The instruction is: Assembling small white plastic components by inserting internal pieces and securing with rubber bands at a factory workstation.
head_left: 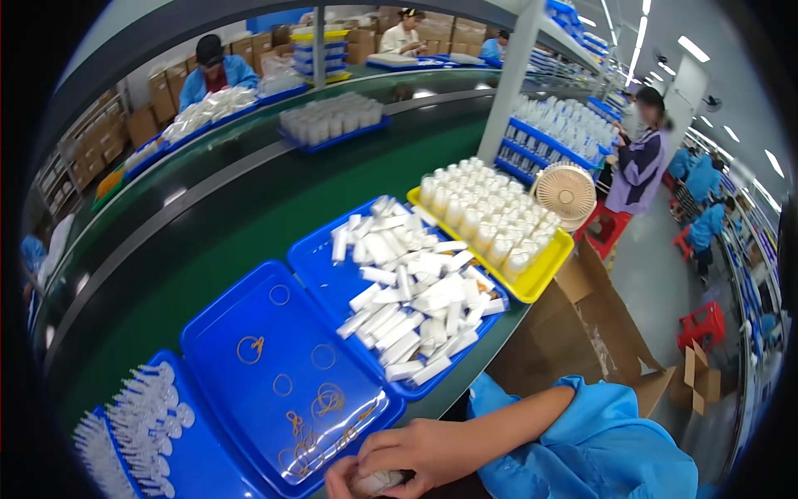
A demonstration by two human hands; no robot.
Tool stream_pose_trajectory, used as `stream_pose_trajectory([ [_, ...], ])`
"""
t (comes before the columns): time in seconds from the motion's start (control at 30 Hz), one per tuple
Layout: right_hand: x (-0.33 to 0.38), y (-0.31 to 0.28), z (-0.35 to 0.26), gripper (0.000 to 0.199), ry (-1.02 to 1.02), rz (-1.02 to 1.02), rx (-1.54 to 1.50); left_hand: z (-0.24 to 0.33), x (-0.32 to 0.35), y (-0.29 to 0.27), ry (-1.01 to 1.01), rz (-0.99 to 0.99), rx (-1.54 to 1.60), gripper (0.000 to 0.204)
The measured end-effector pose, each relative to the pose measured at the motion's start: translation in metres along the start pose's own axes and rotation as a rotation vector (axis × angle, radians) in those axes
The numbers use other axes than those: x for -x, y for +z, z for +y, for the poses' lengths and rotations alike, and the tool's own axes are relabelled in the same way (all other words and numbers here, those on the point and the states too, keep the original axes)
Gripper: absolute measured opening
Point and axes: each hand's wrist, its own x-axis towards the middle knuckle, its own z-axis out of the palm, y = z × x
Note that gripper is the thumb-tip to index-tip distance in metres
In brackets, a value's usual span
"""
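At the bottom edge, my right hand [428, 449] reaches in from a rolled blue sleeve, its fingers bent round a small whitish object [380, 482]. Only some fingers of my left hand [339, 480] show; they press on the same object from the left. The object is mostly covered, so its kind is unclear. Just beyond my hands lies a blue tray [241, 366] with loose tan rubber bands [330, 399] and thin clear rings [323, 357]. Another blue tray [309, 249] adjoins it, heaped with small white oblong pieces [399, 333].
A yellow tray [532, 287] of white cylinders stands farther right, beside a round beige fan [565, 194]. Clear plastic parts [150, 424] fill trays at left. A tray of white cups [332, 121] sits on the green conveyor [208, 224]. An open carton [540, 349] is at right; co-workers sit beyond.
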Motion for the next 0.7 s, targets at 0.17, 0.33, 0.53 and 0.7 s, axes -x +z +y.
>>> stream_pose_trajectory([
  [0.17,0.049,-0.106,0.012,0.035,0.201,0.404,0.466,-0.003,0.016,-0.083,0.023,0.188,-0.405,0.057],
  [0.33,0.116,-0.243,0.040,0.029,0.537,1.244,1.125,-0.044,0.050,-0.154,-0.373,0.366,-1.083,0.039],
  [0.53,0.195,-0.308,0.093,0.033,0.952,1.154,1.402,-0.072,0.051,-0.179,-0.501,0.385,-1.219,0.031],
  [0.7,0.207,-0.307,0.092,0.030,1.036,1.153,1.477,-0.089,0.044,-0.193,-0.461,0.391,-1.267,0.028],
])
